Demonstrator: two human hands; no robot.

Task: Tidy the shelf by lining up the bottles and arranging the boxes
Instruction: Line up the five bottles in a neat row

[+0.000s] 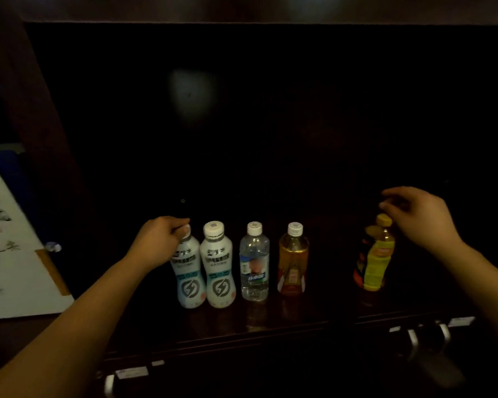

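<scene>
**Shelf of bottles: row partly lined up, right end unsorted**

Progress: Four bottles stand upright in an even row at lower centre of the frame, on the dark polished wooden shelf (314, 314). Two more stand apart at lower right, bunched together and out of line. By my reckoning the lining-up is about two-thirds done. No boxes are in view, so that part cannot be judged.

Item 1: left white bottle (189, 277), opaque plastic, waisted, with a lightning-bolt label. The left hand (156, 239) pinches its cap and neck.
Item 2: second white bottle (219, 271), same kind, touching the first.
Item 3: water bottle (254, 268), clear ribbed plastic, white cap.
Item 4: amber bottle (293, 262), clear plastic, golden liquid, white cap.
Item 5: yellow bottle (377, 262), yellow wrap and cap, leaning slightly.
Item 6: dark bottle (360, 262), red-orange label, just behind item 5.

The right hand (420, 216) curls its fingers directly above the yellow cap. Whether it grips cannot be told, owing to blur.

Also present: a white sheet (12, 268) with black brush writing, at left, and metal handles (413, 340) along the lower edge.
</scene>
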